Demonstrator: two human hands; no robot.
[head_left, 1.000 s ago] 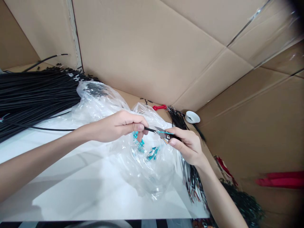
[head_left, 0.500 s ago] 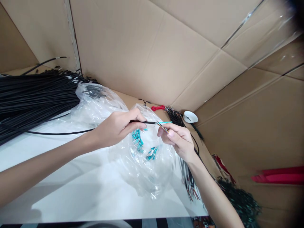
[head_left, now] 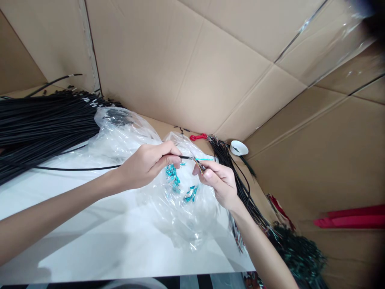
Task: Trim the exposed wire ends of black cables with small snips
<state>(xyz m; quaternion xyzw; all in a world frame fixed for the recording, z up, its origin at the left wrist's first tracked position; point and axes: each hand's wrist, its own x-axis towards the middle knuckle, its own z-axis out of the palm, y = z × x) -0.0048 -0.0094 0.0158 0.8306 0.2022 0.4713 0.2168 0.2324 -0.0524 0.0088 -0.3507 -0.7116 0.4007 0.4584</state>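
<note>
Grips pinched above the plastic bag [head_left: 192, 228]

My left hand [head_left: 140, 165] pinches one black cable [head_left: 185, 157] over the bag; it runs sideways, its end towards my right hand [head_left: 221, 182]. Left is nearer, touching it. Right is closed on one dark tool [head_left: 202, 165], blurred, beside one teal wire [head_left: 207, 159]. Two teal clusters lie on the bag; one white bowl [head_left: 239, 147] sits beyond its right side.

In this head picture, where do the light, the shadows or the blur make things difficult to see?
Head view: bright glints streak the clear plastic bag; soft shadows cross the white sheet; the upper right corner is dark and blurred; the red object looks smeared; the thin wires at the right hand are hard to separate.
</note>
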